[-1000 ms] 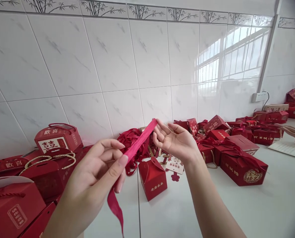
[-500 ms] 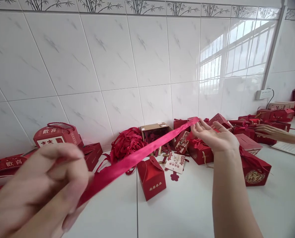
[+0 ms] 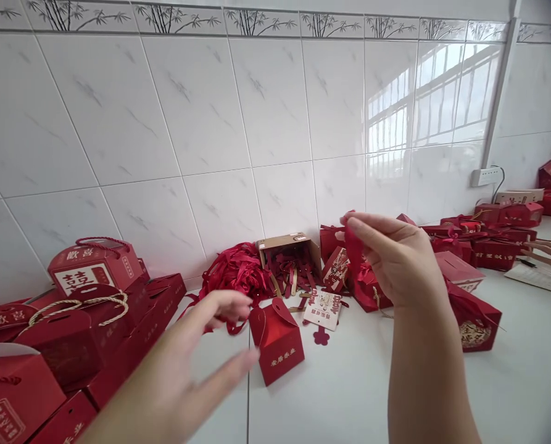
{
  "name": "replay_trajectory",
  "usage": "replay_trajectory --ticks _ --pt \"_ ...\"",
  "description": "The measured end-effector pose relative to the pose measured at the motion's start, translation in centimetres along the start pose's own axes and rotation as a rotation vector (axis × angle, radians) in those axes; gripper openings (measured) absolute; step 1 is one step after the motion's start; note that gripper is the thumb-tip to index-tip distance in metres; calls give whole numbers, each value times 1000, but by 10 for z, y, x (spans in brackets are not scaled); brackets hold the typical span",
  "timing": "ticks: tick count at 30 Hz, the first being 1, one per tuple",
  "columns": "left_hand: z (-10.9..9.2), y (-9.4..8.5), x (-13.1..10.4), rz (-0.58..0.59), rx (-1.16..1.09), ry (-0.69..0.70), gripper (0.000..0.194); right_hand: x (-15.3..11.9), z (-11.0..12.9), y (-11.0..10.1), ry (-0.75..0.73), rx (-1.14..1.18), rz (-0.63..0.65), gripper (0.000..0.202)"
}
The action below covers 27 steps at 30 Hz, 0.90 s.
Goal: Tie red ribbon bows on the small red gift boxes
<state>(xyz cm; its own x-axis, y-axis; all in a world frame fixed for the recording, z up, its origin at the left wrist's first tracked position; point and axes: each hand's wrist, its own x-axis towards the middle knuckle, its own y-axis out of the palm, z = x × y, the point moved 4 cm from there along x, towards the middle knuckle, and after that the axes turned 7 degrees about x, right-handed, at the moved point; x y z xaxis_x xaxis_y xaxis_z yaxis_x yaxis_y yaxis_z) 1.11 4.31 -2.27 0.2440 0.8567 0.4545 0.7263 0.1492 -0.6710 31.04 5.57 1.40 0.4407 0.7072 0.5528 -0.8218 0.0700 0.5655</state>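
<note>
The glossy red satin ribbon (image 3: 353, 246) now hangs bunched from the right hand (image 3: 398, 262) at centre right of the frame, pinched between thumb and fingertips; half a second ago it stretched taut across to the left hand. The left hand (image 3: 201, 364), lower centre, has let go, its fingers spread and blurred, just left of the small red folded-card gift box (image 3: 277, 339). Behind lie a heap of red ribbons (image 3: 236, 271) and an open brown cardboard box (image 3: 288, 253). Bare white tiled surface (image 3: 340, 394) lies open at lower centre. Another person's hand (image 3: 550, 253) rests at the right edge.
</note>
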Motion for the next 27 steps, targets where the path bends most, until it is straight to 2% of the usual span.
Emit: replay_trajectory --ticks 2,4,5,6,8,11,16,18,20,22,23,26,27 --pt "12 27 22 143 155 -151 62 -7 4 7 9 -109 130 21" --pt "29 56 34 324 240 -276 93 -13 3 15 73 -229 330 29" --pt "35 68 37 388 261 -287 101 -16 2 19 116 -285 430 34" --pt "40 77 39 429 267 -279 101 -18 0 22 157 -328 518 39" --pt "43 85 39 474 284 -219 89 -22 -4 28 206 -372 643 48" --pt "41 75 35 553 348 -129 73 -24 -9 33 232 -429 785 57" --pt "38 32 19 755 493 -206 85 -33 -16 37 252 -420 1077 56" --pt "31 15 12 694 534 -217 83 -39 -18 40 291 -378 1166 52" --pt "19 -1 8 493 492 -219 81 -45 -19 45 330 -352 1229 49" --pt "4 -13 5 289 344 -198 77 -53 -20 53 339 -327 1278 47" --pt "-4 -17 4 236 245 -168 71 -56 -20 57 326 -329 1303 47" --pt "-21 -23 2 218 0 -85 31 -64 -18 69 229 -407 1348 42" --pt "-23 -26 2 205 -36 -77 24 -66 -17 70 202 -463 1346 38"
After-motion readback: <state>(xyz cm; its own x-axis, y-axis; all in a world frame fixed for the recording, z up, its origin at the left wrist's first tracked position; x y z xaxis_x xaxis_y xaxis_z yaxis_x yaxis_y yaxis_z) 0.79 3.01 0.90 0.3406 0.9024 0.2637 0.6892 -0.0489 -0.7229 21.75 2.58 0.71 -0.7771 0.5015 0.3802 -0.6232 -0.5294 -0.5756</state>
